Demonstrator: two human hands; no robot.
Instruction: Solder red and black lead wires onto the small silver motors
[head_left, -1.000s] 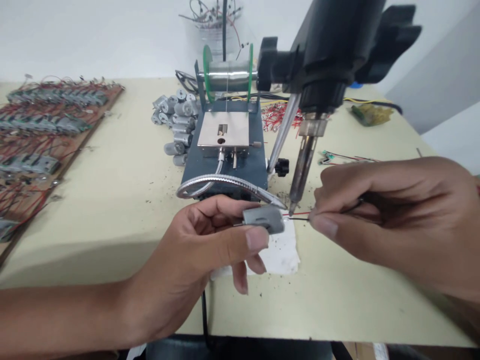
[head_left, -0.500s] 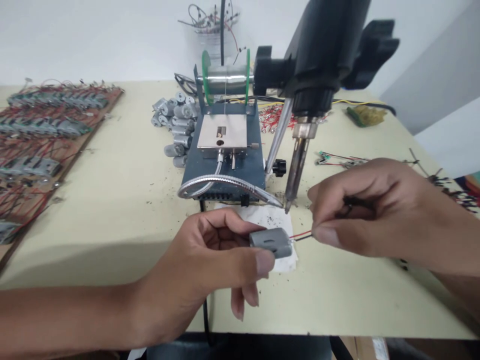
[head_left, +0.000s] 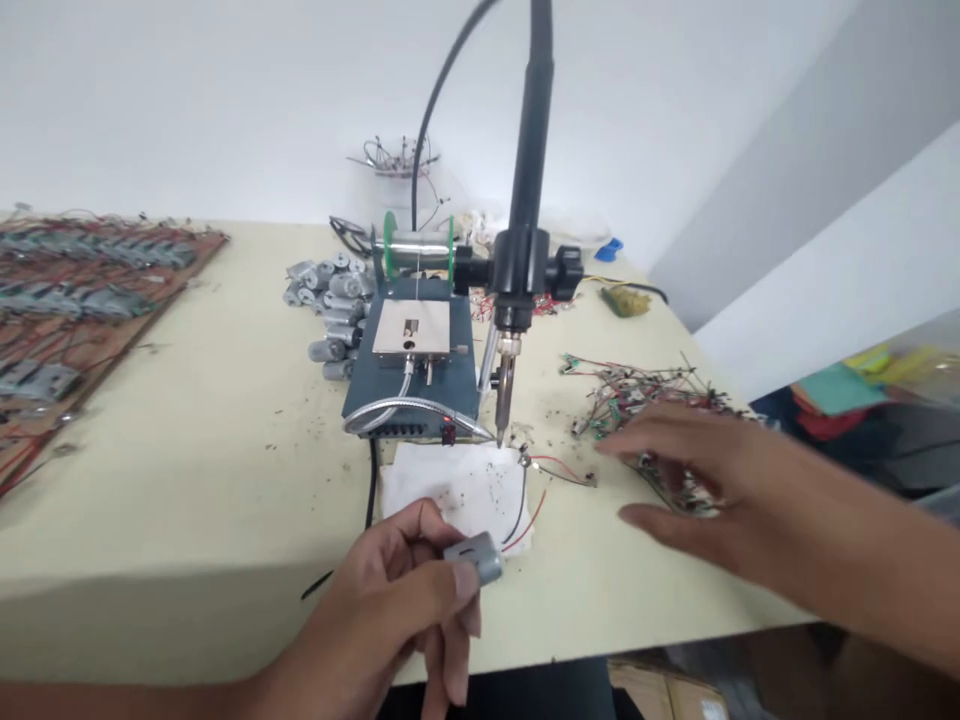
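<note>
My left hand [head_left: 420,590] grips a small grey electric motor [head_left: 474,558] between thumb and fingers, low in front of the soldering iron [head_left: 504,405]. A red wire [head_left: 534,525] and a black wire [head_left: 519,508] rise from the motor's right end over the white paper [head_left: 450,475]. At the paper's right edge lies a small metal part [head_left: 524,458] with its own red and dark wires. My right hand [head_left: 697,480] hovers at the right with thumb and fingers apart, beside a tangled pile of wired small parts [head_left: 637,385]. Nothing shows between its fingers.
Behind the paper stands a dark blue solder feeder [head_left: 412,385] with a solder spool [head_left: 420,247]. Several loose motors [head_left: 337,310] lie left of it. A brown board [head_left: 142,345] with rows of wired motors fills the far left. A yellowish sponge [head_left: 626,300] sits at the back right.
My right hand has let go of the motor's wires and moved right to the pile, fingers spread. The left hand still holds the motor, now lower and further left. The view has shifted.
</note>
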